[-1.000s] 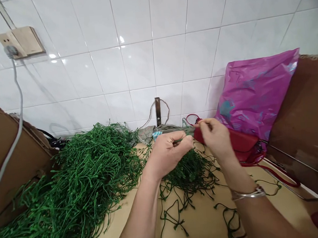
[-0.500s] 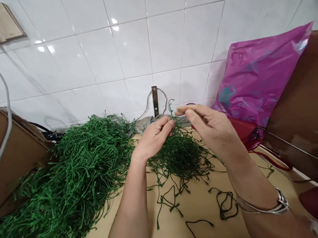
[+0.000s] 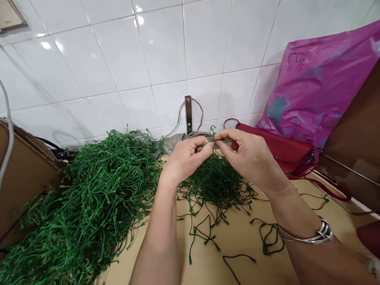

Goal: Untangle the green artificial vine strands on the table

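My left hand [image 3: 187,159] and my right hand [image 3: 246,156] meet above the table, their fingertips pinching a thin green cord [image 3: 210,144]. Its ends are partly hidden by my fingers. Just below my hands lies a dark green tangle of cords [image 3: 216,185], with loose strands [image 3: 266,238] trailing over the tan tabletop [image 3: 200,277]. A much larger heap of brighter green cords [image 3: 96,211] rises to the left of my left forearm. A silver bangle [image 3: 316,236] circles my right wrist.
A red handbag [image 3: 272,147] and a magenta plastic bag [image 3: 317,86] lean at the back right. Brown cardboard [image 3: 11,174] stands at the left, a brown panel [image 3: 364,142] at the right. Behind everything is a white tiled wall [image 3: 166,47] with a grey cable [image 3: 2,117].
My hands have moved closer together, and their fingertips now meet on the cord. The view has shifted slightly, with the wall socket sliding up and left.
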